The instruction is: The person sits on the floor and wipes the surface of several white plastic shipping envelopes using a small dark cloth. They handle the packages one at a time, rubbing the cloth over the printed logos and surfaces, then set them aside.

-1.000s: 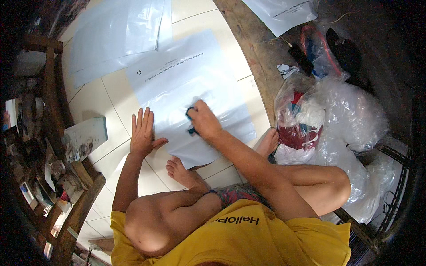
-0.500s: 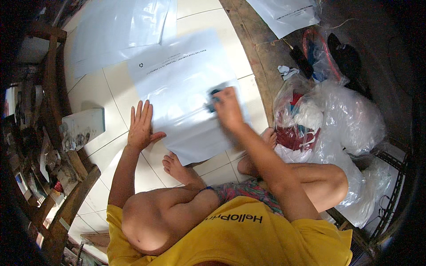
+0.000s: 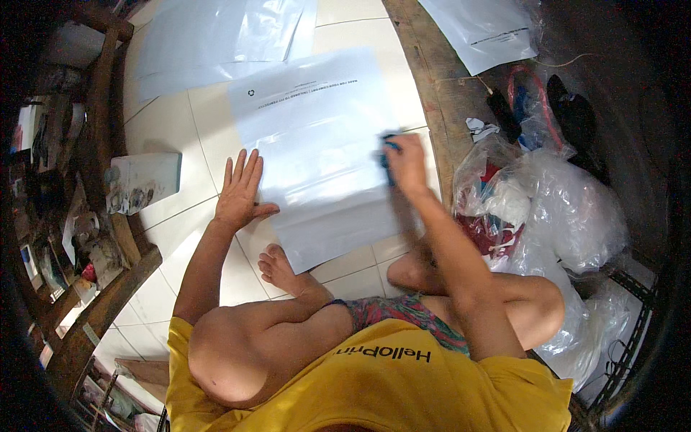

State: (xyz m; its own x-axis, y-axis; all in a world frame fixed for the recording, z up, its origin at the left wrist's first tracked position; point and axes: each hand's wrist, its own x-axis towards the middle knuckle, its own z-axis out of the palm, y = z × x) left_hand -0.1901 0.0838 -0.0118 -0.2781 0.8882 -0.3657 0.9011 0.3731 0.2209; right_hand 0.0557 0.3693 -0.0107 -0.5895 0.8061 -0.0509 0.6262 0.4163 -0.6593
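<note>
Left hand (image 3: 241, 193) lies flat, fingers spread, palm pressing the near-left edge of one large white plastic mailer bag (image 3: 320, 147). Right hand (image 3: 407, 162) is closed around one small blue object (image 3: 389, 147), shape unclear, held against the bag's right edge.

The bag is a smooth, glossy rectangle lying flat on the pale tiled floor (image 3: 173, 129). Its long axis runs from the person's bare foot (image 3: 277, 266) away toward upper left; the far end carries a printed line.

Beyond the bag: a stack of similar translucent sheets (image 3: 216, 39), count unclear. Right of the bag: a rough wooden plank (image 3: 432, 72), then a heap of crumpled clear plastic bags (image 3: 561, 209). Far right of the bag's far end: one further white mailer (image 3: 486, 29). Left of the bag: one small paint-stained block (image 3: 144, 180).
</note>
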